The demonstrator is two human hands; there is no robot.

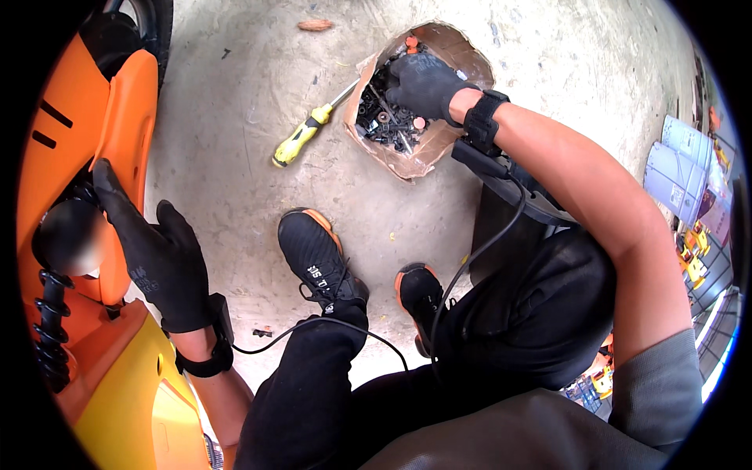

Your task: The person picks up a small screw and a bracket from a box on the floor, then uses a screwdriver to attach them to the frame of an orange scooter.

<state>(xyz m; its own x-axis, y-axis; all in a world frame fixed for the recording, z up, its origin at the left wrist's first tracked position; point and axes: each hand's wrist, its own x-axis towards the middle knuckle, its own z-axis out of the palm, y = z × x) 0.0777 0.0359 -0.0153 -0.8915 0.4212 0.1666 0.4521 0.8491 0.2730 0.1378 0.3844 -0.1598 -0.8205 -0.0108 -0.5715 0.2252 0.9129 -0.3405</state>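
My right hand (427, 88), in a black glove, reaches into a torn cardboard box (470, 55) on the floor. Its fingers are curled down among black screws, bolts and small fittings (388, 125); whatever they pinch is hidden. A few orange pieces show among the hardware. On the left, my gloved left hand (160, 258) lies with its fingers stretched out against an orange body panel (133, 117) of a vehicle, holding nothing. Just left of the box, a screwdriver (301, 139) with a yellow and black handle lies on the floor, its shaft tip against the cardboard.
Below the orange panel are a black coil spring (53, 329) and a yellow panel (133, 392). A reddish-brown scrap (315, 25) lies on the concrete floor. A cable (329, 319) runs between my wrist straps across my legs. Purplish boxes (680, 168) and wire baskets stand far right.
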